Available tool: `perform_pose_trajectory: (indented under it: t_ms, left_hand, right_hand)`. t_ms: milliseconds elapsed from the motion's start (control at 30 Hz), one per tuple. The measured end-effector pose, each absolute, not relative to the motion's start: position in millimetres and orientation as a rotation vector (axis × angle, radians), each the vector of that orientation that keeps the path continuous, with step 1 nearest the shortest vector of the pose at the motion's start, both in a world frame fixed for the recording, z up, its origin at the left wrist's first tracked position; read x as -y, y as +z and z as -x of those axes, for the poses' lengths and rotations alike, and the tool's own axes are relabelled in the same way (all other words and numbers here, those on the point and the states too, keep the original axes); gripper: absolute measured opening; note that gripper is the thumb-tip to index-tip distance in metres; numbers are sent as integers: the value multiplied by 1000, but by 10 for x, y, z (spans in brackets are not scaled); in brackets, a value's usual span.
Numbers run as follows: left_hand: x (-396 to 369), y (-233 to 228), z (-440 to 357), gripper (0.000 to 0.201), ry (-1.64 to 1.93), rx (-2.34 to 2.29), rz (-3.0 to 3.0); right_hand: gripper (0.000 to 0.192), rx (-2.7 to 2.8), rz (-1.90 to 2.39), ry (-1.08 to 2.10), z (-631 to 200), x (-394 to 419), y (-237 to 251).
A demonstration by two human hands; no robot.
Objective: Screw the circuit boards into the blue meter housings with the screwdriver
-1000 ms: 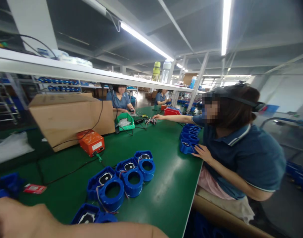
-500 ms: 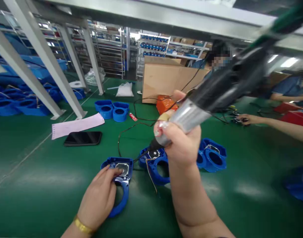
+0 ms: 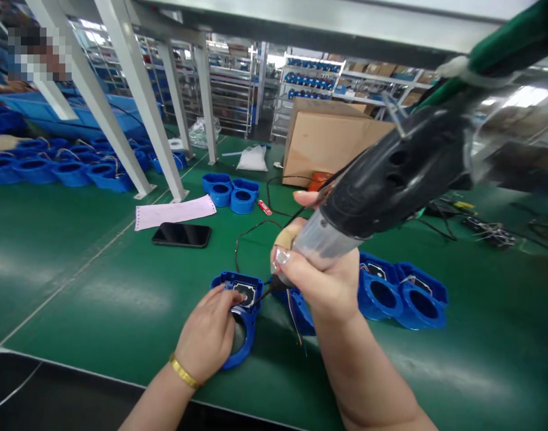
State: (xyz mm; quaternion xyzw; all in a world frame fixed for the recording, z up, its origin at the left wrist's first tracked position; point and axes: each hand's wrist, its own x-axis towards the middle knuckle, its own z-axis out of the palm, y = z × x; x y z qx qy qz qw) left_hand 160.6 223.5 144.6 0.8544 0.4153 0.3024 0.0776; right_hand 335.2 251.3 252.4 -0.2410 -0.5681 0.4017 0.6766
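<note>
My right hand (image 3: 321, 272) is wrapped round a power screwdriver (image 3: 390, 173) with a black body and a clear lower sleeve. Its dark bit slants down to the left and meets the edge of a square black part (image 3: 244, 294) in a blue plastic housing (image 3: 247, 344). My left hand (image 3: 209, 332) grips that housing by its left side, fingertips pressing on the square part. Just right of it lies another blue housing (image 3: 303, 314) with thin loose wires, partly hidden behind my right hand. Two more blue housings (image 3: 404, 293) stand to the right of my wrist.
A black phone (image 3: 181, 234) and a pink paper strip (image 3: 175, 212) lie at the left. Behind are blue housings (image 3: 231, 193), a white bag (image 3: 252, 158) and a cardboard box (image 3: 332, 140). Metal posts (image 3: 143, 102) stand at the left, and a dark cable (image 3: 242, 233) crosses the green table.
The view has swung right-to-left, so the table things appear farther right. The screwdriver's bit has come down onto the square part's edge. My left hand still holds the housing.
</note>
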Motion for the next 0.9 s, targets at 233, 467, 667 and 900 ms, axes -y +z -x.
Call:
perform_pose_trajectory:
  t_ms: [233,467,667,900]
  left_hand:
    - [-2217,1434,-1617,26,969,-1213,-2512]
    - [-2186,1459,-1654,32,889,-1269,-2412]
    - [-2196,1425,-1643,32,866,-1255,-2403]
    - [-2117,1535,-1686,27,706,-1223,-2448]
  right_hand:
    - [41,1368,587,912,-3240,-2436,2468]
    - [40,1350,546,969,-3289,-2477,2424]
    - [46,1439,483,967,-3299,-2500,2380]
    - [47,1382,300,1055,-3412,-2584,2610]
